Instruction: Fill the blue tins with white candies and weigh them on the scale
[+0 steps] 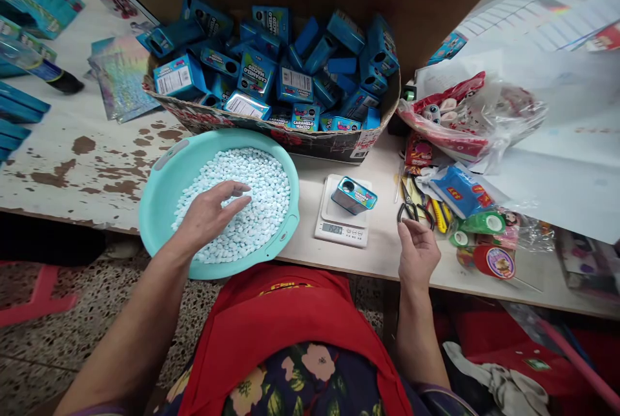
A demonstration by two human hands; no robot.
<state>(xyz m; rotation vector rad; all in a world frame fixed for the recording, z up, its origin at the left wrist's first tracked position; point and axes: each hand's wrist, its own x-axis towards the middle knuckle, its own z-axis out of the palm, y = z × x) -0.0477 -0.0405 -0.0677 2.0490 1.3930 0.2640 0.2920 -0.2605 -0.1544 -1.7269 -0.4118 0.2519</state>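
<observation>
My left hand [213, 212] hovers over small pale candies [259, 174] heaped in a turquoise plastic basin [154, 209]. Its thumb and forefinger stretch forward with a gap between them, and no candy can be made out in them. Right of the basin, a white digital scale [334, 217] carries a blue candy box [356, 195] lying tilted, a dark round hole at one end. The scale's display is lit. My right hand [419, 251] is by the table's front edge, fingers curled together with nothing visible in them, close to the black handles of scissors [409, 209].
Behind the basin and scale, a cardboard carton [339, 145] is full of similar blue boxes [256, 73]. Tape rolls [484, 222], a yellow cutter [440, 216] and plastic bags [513, 112] crowd the right. Shiny holographic sheets [121, 77] and a bottle [43, 70] lie left.
</observation>
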